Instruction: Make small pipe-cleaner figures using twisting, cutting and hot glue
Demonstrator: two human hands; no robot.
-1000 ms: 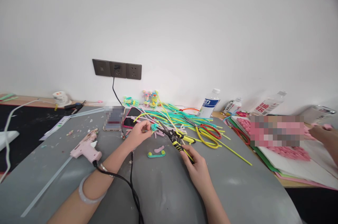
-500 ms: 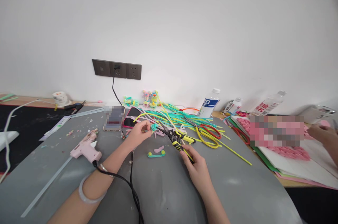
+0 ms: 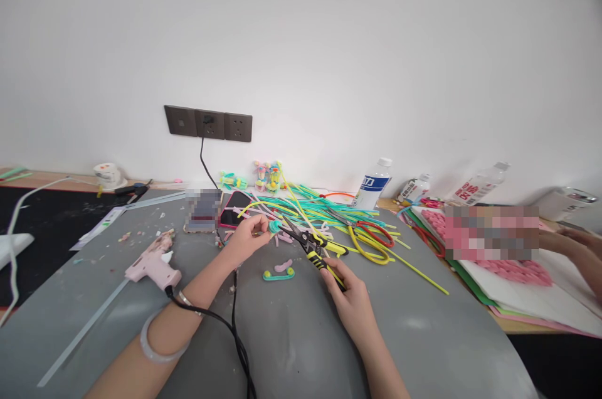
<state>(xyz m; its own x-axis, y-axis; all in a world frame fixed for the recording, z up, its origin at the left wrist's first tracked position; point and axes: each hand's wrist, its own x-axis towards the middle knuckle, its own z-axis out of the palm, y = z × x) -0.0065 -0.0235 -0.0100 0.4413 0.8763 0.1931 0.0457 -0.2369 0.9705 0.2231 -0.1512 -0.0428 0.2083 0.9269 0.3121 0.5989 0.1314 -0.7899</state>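
Observation:
My left hand (image 3: pixel 249 239) pinches a small teal coil of pipe cleaner (image 3: pixel 274 226) between thumb and fingertips. In my right hand (image 3: pixel 347 293) is a pair of black and yellow pliers (image 3: pixel 314 253), its long jaws pointing up and left at the coil. The jaw tips reach the coil or lie just beside it; I cannot tell whether they touch. Below the jaws, a teal strip with yellow ball ends (image 3: pixel 278 276) and a short lilac piece (image 3: pixel 283 266) lie on the grey table (image 3: pixel 301 336).
Teal and yellow pipe cleaners (image 3: pixel 338 207) spread behind, beside scissors (image 3: pixel 371 242) and an upright bottle (image 3: pixel 373 186). At left lies a pink glue gun (image 3: pixel 155 264), its cord running under my left forearm. A co-worker's hands (image 3: pixel 571 248) are at far right over pink braided material (image 3: pixel 512 272).
My hands, the coil and the pliers have stayed practically still. At far right, the co-worker's hand has moved left and lower, and a second hand now shows.

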